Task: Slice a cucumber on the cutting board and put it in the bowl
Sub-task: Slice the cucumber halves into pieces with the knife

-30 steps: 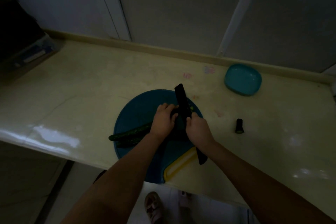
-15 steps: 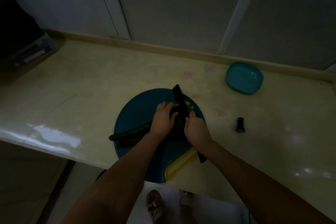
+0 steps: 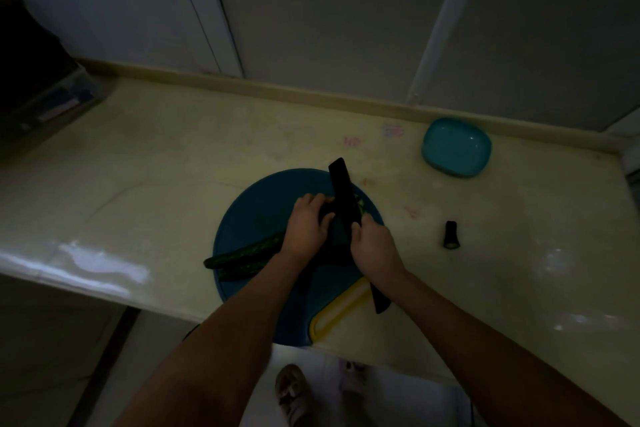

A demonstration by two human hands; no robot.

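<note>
A dark green cucumber lies across the round blue cutting board, its left end past the board's edge. My left hand holds the cucumber down near its right end. My right hand grips the handle of a black knife, whose blade stands upright just right of my left fingers. A few pale green slices show beside the blade. The teal bowl sits at the back right of the counter.
A cut cucumber end lies on the cream counter right of the board. The board's yellow handle overhangs the counter's front edge. A dark container stands far left. Feet show on the floor below.
The knife and both hands have barely shifted, the blade staying at the cucumber's right end. The camera has moved slightly.
</note>
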